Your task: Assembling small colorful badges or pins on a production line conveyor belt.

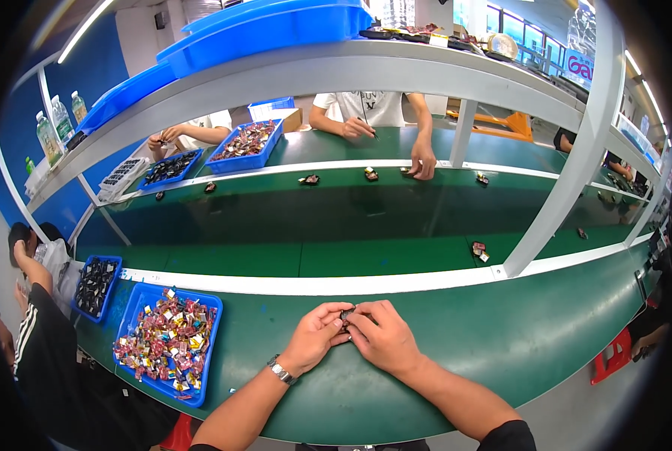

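Note:
My left hand and my right hand meet over the green bench. Between their fingertips they pinch a small black part, mostly covered by the fingers, so its exact kind does not show. A watch with a metal band sits on my left wrist. To the left of my hands stands a blue tray heaped with small reddish circuit boards that carry yellow and white bits.
A smaller blue tray of black parts stands farther left, beside a person in dark clothes. A white rail divides my bench from the green conveyor, where small assemblies lie. Across it, another person's hand reaches down. A shelf runs overhead.

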Tool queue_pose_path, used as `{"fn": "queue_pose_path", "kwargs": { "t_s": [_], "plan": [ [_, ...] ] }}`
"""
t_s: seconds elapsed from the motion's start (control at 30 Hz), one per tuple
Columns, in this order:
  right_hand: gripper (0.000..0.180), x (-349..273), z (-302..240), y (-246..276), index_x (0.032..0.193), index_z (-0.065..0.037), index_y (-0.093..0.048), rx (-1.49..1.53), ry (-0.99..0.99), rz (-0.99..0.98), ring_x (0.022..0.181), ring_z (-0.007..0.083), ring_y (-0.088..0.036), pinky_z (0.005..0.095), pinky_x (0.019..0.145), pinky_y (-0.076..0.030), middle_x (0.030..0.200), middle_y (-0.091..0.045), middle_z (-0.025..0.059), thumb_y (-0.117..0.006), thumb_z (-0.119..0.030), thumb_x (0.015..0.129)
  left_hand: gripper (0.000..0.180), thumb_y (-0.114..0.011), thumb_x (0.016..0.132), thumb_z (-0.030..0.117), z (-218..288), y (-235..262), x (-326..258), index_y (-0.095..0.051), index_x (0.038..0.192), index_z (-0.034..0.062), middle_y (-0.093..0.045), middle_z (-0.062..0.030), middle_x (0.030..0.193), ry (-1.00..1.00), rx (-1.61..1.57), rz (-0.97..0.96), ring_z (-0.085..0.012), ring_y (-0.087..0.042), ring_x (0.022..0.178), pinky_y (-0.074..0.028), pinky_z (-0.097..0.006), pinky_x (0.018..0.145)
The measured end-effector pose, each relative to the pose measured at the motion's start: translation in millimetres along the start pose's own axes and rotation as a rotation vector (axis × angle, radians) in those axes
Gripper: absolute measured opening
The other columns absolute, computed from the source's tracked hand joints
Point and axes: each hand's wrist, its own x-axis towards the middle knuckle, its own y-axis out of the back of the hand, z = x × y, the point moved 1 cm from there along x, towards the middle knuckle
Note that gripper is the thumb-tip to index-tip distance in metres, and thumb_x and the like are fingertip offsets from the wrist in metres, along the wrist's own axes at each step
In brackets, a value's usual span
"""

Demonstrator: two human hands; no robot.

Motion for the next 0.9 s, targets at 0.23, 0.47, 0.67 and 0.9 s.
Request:
{"fn": "queue_pose_path", "kwargs": {
  "t_s": [0.23,0.47,0.67,0.9],
  "plan": [
    [0.020,-3.3,0.3,-3.0,0.091,-0.004,-0.068,-0.051,-0.011,0.010,0.085,0.0232,-0.060,0.0323,0.069,-0.054,0.094,-0.061,0.0064,-0.072,0.000,0.072,0.030,-0.042,0.101,0.004,3.2,-4.8,-0.5,-0.047,0.131,0.0011,-0.059,-0.0084,0.125,0.018,0.027,0.015,-0.0159,-0.058,0.115,-0.050,-0.033,0.098],
    [0.018,-2.9,-0.3,-4.0,0.090,-0.003,-0.068,-0.032,-0.017,0.034,0.085,0.0233,-0.060,0.0323,0.068,-0.053,0.094,-0.060,0.0064,-0.070,0.001,0.072,0.028,-0.045,0.101,0.005,3.6,-5.2,-0.6,-0.049,0.129,0.0034,-0.059,-0.0060,0.123,0.020,0.061,0.022,-0.0152,-0.059,0.111,-0.052,-0.032,0.094],
    [0.018,-4.5,-1.6,-5.3,0.090,-0.003,-0.068,-0.011,-0.043,0.065,0.084,0.0229,-0.060,0.0319,0.067,-0.053,0.093,-0.060,0.0057,-0.070,0.002,0.072,0.027,-0.045,0.101,0.005,3.6,-6.4,-1.2,-0.049,0.128,0.0036,-0.059,-0.0061,0.123,0.024,0.067,0.024,-0.0156,-0.059,0.111,-0.052,-0.033,0.095],
    [0.019,-6.0,1.5,-6.1,0.088,-0.003,-0.068,-0.048,-0.001,0.070,0.082,0.0226,-0.060,0.0320,0.067,-0.053,0.092,-0.061,0.0053,-0.069,0.002,0.070,0.027,-0.045,0.101,0.005,2.3,-5.3,-0.7,-0.049,0.127,0.0029,-0.059,-0.0085,0.123,0.011,0.052,0.012,-0.0180,-0.059,0.112,-0.051,-0.037,0.098]
  ]
}}
